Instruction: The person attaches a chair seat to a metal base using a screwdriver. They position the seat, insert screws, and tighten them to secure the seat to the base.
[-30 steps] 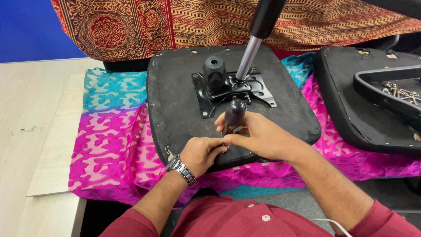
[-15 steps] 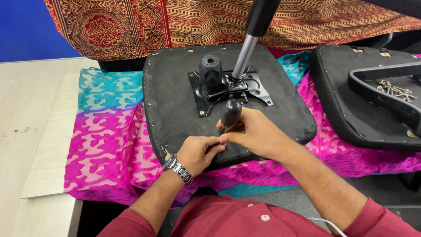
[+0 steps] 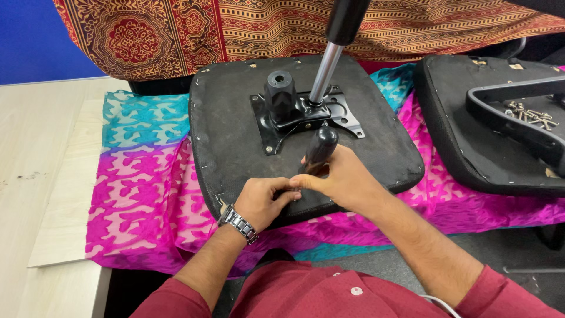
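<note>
An upturned black chair seat (image 3: 229, 123) lies on a pink and turquoise cloth (image 3: 144, 176). A black metal mechanism plate (image 3: 294, 115) with a knob and a silver gas-lift rod (image 3: 323, 73) is fixed at its middle. My right hand (image 3: 341, 179) grips a black-handled screwdriver (image 3: 319, 148) standing upright near the seat's front edge. My left hand (image 3: 265, 200), with a metal watch on the wrist, pinches at the tool's lower end, which the fingers hide.
A second black seat part (image 3: 465, 135) lies at the right with a black armrest frame (image 3: 518, 112) and several loose screws (image 3: 529, 113) on it. A patterned brown cloth (image 3: 176, 29) hangs behind. A pale wooden surface (image 3: 41, 153) is at the left.
Both hands stay at the screwdriver in the same grip. The view has shifted slightly; the seat sits a little lower in frame.
</note>
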